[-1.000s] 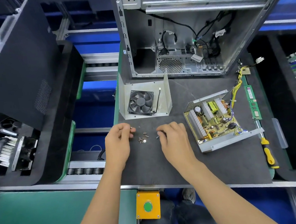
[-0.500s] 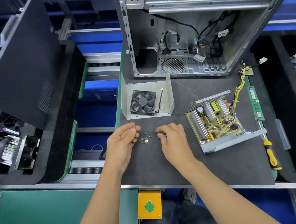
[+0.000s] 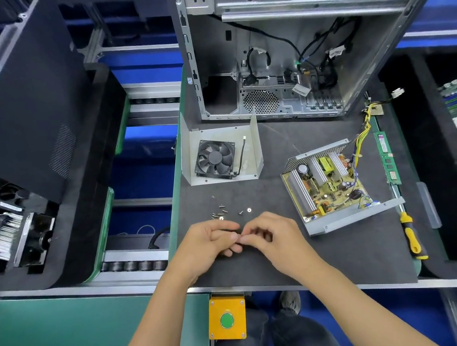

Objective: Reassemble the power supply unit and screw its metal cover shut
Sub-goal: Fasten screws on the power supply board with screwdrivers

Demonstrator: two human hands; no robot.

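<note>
Your left hand and right hand met fingertip to fingertip, fingers curled; couldn't tell what they pinched. Screws lay just beyond them on the counter, open power supply right, fan cover behind.

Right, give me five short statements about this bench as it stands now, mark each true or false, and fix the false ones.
1. The metal cover with its fan is already on the power supply base. False: it lies apart, to the left.
2. The screwdriver lies untouched at the mat's right edge. True.
3. Loose screws lie just beyond the hands. True.
4. The left hand and right hand are far apart. False: their fingertips meet.
5. The circuit board is covered. False: it is exposed.
</note>
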